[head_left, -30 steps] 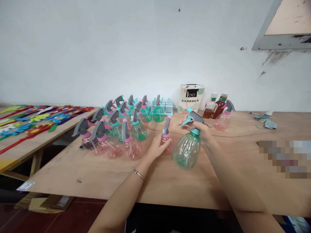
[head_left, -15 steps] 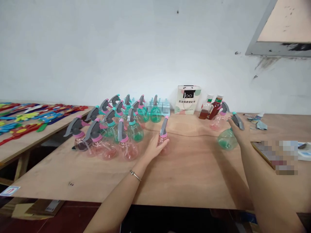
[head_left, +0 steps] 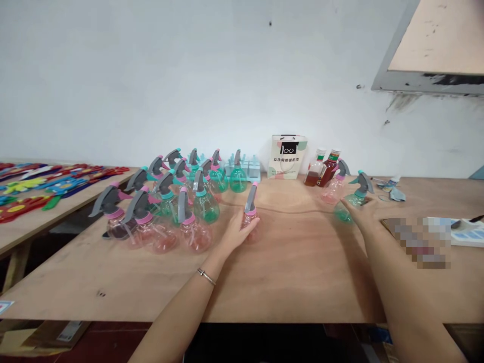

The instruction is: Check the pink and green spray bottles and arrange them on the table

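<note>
Here, left hand [head_left: 237, 231] holds pink sprayer [head_left: 250, 214] — tabletop [head_left: 295, 272] stretches to front edge [head_left: 295, 322].

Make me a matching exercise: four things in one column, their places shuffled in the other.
Things:
1. left hand
2. right hand
3. paper bag
4. bracelet

Places:
A. standing by the wall
B. at a green spray bottle
C. on the left wrist
D. around a pink spray bottle

Pairs: 1-D, 2-B, 3-A, 4-C
</note>
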A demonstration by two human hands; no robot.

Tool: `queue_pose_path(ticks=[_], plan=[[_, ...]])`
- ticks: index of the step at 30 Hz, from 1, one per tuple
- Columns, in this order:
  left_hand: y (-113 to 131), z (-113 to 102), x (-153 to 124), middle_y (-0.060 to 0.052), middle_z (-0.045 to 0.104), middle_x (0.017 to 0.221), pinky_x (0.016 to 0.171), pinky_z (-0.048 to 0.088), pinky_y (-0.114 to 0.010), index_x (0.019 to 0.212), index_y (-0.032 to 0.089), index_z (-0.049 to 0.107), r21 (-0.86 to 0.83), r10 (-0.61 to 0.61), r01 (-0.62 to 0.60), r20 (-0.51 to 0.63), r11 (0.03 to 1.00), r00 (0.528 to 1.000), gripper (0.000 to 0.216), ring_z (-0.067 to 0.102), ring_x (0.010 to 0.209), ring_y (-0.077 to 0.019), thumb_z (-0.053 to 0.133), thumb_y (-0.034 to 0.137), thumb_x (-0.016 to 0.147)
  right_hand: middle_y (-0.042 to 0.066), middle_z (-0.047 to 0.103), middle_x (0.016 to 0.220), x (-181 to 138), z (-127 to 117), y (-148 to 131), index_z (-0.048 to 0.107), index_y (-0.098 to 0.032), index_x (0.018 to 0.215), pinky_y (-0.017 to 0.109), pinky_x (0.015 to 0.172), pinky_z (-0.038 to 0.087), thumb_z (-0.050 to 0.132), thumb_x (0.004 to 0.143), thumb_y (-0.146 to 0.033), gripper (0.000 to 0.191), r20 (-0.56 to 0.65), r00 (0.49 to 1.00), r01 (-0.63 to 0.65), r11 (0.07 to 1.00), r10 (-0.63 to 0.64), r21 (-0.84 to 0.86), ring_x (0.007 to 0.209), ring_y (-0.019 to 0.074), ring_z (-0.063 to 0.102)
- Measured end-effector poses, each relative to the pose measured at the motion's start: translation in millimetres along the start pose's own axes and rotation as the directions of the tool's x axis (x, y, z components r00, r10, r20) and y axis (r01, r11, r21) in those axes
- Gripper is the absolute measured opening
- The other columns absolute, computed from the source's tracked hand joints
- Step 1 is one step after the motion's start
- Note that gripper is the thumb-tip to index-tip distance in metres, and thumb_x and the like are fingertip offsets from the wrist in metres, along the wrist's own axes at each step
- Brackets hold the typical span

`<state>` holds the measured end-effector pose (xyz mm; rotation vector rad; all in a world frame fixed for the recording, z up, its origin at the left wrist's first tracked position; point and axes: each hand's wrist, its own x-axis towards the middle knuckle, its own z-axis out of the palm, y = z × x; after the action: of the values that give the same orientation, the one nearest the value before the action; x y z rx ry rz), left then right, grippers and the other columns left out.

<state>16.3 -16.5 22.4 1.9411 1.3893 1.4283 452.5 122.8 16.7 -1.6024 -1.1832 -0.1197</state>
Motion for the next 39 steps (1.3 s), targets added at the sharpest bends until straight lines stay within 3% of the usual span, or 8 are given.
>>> queue_pose_path(ticks=[10, 16, 18, 20, 24, 28, 34, 39], plan=[[2, 0, -1, -0.005, 0.068, 0.106, 0.093, 0.048, -0.036, 0.109, 0.02, 0.06, -0.027, -0.026, 0.026, 0.003, 0.999, 1.0, 0.029, 0.064, 0.1, -0.0205, 0.06, 0.041, 0.088, 0.018, 0.049, 0.126, 12, 13, 1, 0.041, -0.019, 0.114, 0.056, 0.108, 0.039, 0.078, 0.05, -0.067, 0.088, 0.014, 0.994, -0.11, 0.986, 0.109, 0.122, 0.122, 0.0379, 0.049], [-1, 8, -5, -0.01, 0.066, 0.118, 0.098, 0.048, -0.042, 0.122, 0.019, 0.053, -0.039, -0.011, 0.013, 0.049, 0.999, 0.999, 0.043, 0.063, 0.11, -0.0252, 0.064, 0.034, 0.083, 0.015, 0.044, 0.127, -30, -1, -52, 0.036, -0.025, 0.12, 0.059, 0.104, 0.039, 0.055, 0.077, -0.056, 0.056, -0.427, 0.876, 0.339, 0.917, -0.227, 0.209, 0.127, 0.0342, 0.046], [0, 13, -8, -0.011, 0.064, 0.121, 0.1, 0.047, -0.043, 0.127, 0.019, 0.049, -0.045, 0.014, -0.011, 0.067, 0.999, 0.998, 0.047, 0.062, 0.113, -0.0258, 0.061, 0.029, 0.084, 0.014, 0.05, 0.118, -56, -4, -92, 0.04, -0.024, 0.114, 0.06, 0.102, 0.04, 0.057, 0.079, -0.053, 0.049, -0.357, 0.851, 0.494, 0.817, -0.385, 0.297, 0.119, 0.0344, 0.053], [2, 19, -10, -0.013, 0.062, 0.124, 0.102, 0.046, -0.045, 0.132, 0.018, 0.045, -0.039, 0.028, -0.025, 0.067, 0.999, 0.997, 0.051, 0.06, 0.115, -0.0268, 0.06, 0.028, 0.083, 0.012, 0.057, 0.115, -87, -3, -135, 0.045, -0.025, 0.114, 0.056, 0.102, 0.042, 0.061, 0.082, -0.046, 0.041, -0.029, 0.832, 0.505, 0.736, -0.554, 0.45, 0.114, 0.0312, 0.058], [13, 30, -16, -0.012, 0.059, 0.124, 0.101, 0.044, -0.048, 0.132, 0.021, 0.05, 0.028, 0.031, -0.033, 0.064, 0.999, 0.997, 0.056, 0.055, 0.116, -0.0293, 0.068, 0.037, 0.081, 0.014, 0.052, 0.137, -148, 4, -206, 0.041, -0.026, 0.134, 0.051, 0.106, 0.043, 0.073, 0.077, -0.048, 0.068, 0.484, 0.644, 0.131, 0.709, -0.592, 0.693, 0.128, 0.0297, 0.052], [17, 38, -26, -0.01, 0.06, 0.115, 0.097, 0.044, -0.05, 0.125, 0.024, 0.057, 0.15, 0.021, -0.021, 0.001, 0.989, 1.0, 0.064, 0.054, 0.113, -0.032, 0.08, 0.045, 0.07, 0.011, 0.053, 0.138, -177, 7, -237, 0.04, -0.028, 0.142, 0.043, 0.106, 0.045, 0.072, 0.08, -0.041, 0.07, 0.623, 0.48, -0.169, 0.631, -0.618, 0.757, 0.125, 0.0247, 0.056], [1, 36, -15, -0.009, 0.061, 0.108, 0.098, 0.045, -0.043, 0.118, 0.022, 0.058, -0.061, 0.074, -0.09, -0.226, 0.994, 0.971, 0.046, 0.057, 0.105, -0.026, 0.052, 0.057, 0.089, 0.004, 0.068, 0.109, -160, 15, -238, 0.065, -0.028, 0.111, 0.04, 0.101, 0.047, 0.069, 0.072, -0.031, 0.039, 0.663, 0.536, -0.362, 0.567, -0.523, 0.74, 0.109, 0.0226, 0.063], [-20, 27, 70, -0.012, 0.048, 0.133, 0.11, 0.038, -0.042, 0.126, 0.022, 0.043, -0.174, -0.287, 0.228, -0.558, 0.958, 0.778, 0.039, 0.048, 0.127, -0.0227, 0.054, 0.036, 0.091, 0.002, 0.072, 0.102, -140, 16, -234, 0.068, -0.027, 0.088, 0.039, 0.089, 0.052, 0.063, 0.069, -0.031, 0.02, 0.72, 0.564, -0.487, 0.541, -0.405, 0.685, 0.104, 0.0243, 0.064]])
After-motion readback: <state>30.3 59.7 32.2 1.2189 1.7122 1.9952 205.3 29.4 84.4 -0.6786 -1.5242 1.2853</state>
